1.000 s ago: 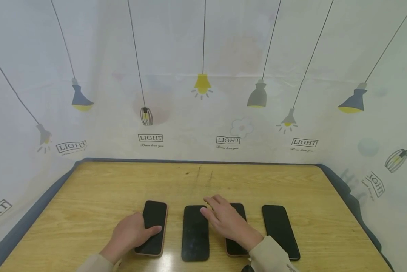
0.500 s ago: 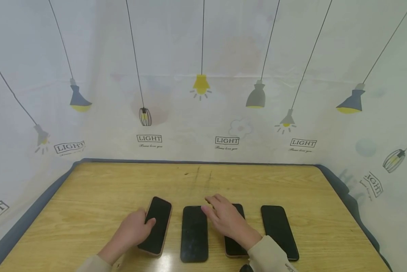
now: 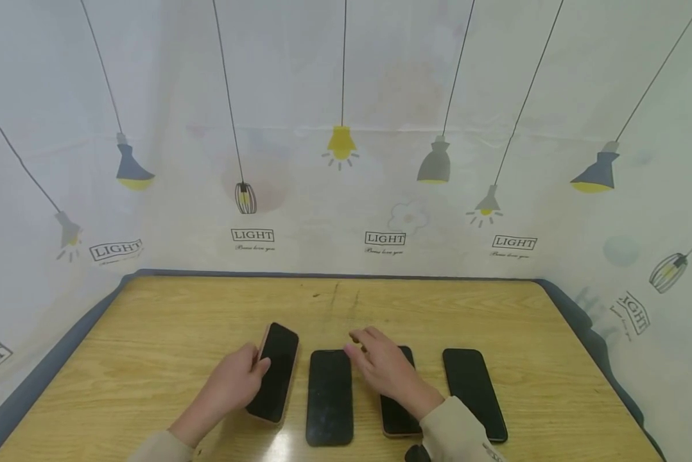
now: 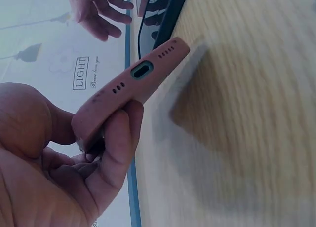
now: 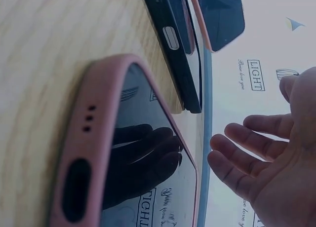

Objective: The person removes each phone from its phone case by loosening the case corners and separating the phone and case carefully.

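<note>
One pink-cased phone [image 3: 277, 377] gripped by left edge in left hand [image 3: 235, 384]; right hand [image 3: 385, 369] relaxed, empty.

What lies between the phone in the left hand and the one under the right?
In the head view, a dark phone lies on the table between the held phone and the partly covered phone.
</note>
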### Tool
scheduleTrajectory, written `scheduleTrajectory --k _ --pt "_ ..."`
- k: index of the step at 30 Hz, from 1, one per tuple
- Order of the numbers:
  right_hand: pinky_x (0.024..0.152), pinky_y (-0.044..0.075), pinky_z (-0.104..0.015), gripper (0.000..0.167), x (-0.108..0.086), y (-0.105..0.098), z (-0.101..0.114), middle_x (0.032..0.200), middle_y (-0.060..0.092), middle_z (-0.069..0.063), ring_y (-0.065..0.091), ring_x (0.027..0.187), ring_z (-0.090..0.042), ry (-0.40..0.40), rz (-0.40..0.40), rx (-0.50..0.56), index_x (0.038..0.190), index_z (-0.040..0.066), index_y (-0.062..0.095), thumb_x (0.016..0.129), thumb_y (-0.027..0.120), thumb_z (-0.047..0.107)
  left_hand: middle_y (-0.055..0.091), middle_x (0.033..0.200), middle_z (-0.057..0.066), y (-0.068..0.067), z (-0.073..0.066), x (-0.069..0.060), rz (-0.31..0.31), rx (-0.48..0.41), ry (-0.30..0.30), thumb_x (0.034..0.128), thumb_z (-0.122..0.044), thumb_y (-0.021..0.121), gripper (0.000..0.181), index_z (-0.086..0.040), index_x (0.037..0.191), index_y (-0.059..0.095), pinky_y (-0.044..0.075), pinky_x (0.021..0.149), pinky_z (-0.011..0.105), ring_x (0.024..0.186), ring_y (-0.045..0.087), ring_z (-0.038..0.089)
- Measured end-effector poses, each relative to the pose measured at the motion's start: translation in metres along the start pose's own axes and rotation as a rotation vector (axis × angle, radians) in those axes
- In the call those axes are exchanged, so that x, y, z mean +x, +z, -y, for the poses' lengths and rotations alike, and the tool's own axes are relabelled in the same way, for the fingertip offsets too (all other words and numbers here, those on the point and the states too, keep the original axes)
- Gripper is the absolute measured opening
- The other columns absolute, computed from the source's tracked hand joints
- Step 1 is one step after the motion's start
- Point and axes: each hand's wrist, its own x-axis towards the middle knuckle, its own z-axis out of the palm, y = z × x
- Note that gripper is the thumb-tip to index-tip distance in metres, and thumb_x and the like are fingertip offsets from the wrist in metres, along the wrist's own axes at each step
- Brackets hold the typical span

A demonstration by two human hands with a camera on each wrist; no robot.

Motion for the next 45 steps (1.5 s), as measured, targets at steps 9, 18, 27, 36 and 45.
scheduleTrajectory --k 9,18,27,36,45 --pt "0.087 0.057 -0.051 0.042 0.005 -0.005 0.002 0.124 0.065 -0.021 0.067 0.104 -0.034 0.017 -0.008 0.033 0.134 -0.005 0.061 0.111 0.049 0.027 0.056 0.075 0.004 0.004 -0.014 0.007 -0.053 -0.072 0.029 0.1059 -0.015 0.057 0.017 -0.003 0.093 0.057 0.041 0.053 0.031 0.063 0.05 0.017" --pt "0.087 0.059 -0.05 0.034 0.014 -0.011 0.004 0.12 0.069 -0.019 0.068 0.105 -0.033 0.033 -0.074 0.096 0.129 -0.003 0.066 0.109 0.055 0.022 0.057 0.078 0.004 0.009 -0.03 0.012 -0.076 -0.145 0.046 0.1064 -0.015 0.057 0.015 -0.004 0.097 0.059 0.042 0.057 0.032 0.068 0.051 0.018" --pt "0.095 0.056 -0.051 0.038 0.026 -0.011 0.007 0.129 0.068 -0.02 0.067 0.115 -0.034 0.088 -0.088 0.173 0.134 -0.003 0.064 0.109 0.054 0.024 0.06 0.08 0.004 0.019 -0.042 0.013 -0.094 -0.2 0.085 0.1058 -0.013 0.058 0.011 -0.003 0.1 0.06 0.046 0.063 0.034 0.072 0.054 0.018" --pt "0.08 0.061 -0.049 0.031 0.036 -0.008 0.007 0.1 0.073 -0.014 0.072 0.089 -0.03 0.203 -0.087 0.461 0.124 0.0 0.067 0.111 0.05 0.023 0.065 0.08 0.004 0.029 -0.049 0.015 -0.103 -0.238 0.137 0.1047 -0.01 0.059 0.009 -0.004 0.1 0.061 0.048 0.067 0.036 0.074 0.057 0.017" --pt "0.073 0.062 -0.05 0.03 0.039 -0.003 0.007 0.078 0.067 -0.007 0.07 0.071 -0.026 0.249 -0.073 0.658 0.105 -0.003 0.067 0.111 0.049 0.021 0.067 0.083 0.004 0.036 -0.049 0.015 -0.094 -0.267 0.165 0.1051 -0.01 0.058 0.008 -0.003 0.103 0.062 0.05 0.069 0.036 0.076 0.06 0.016"
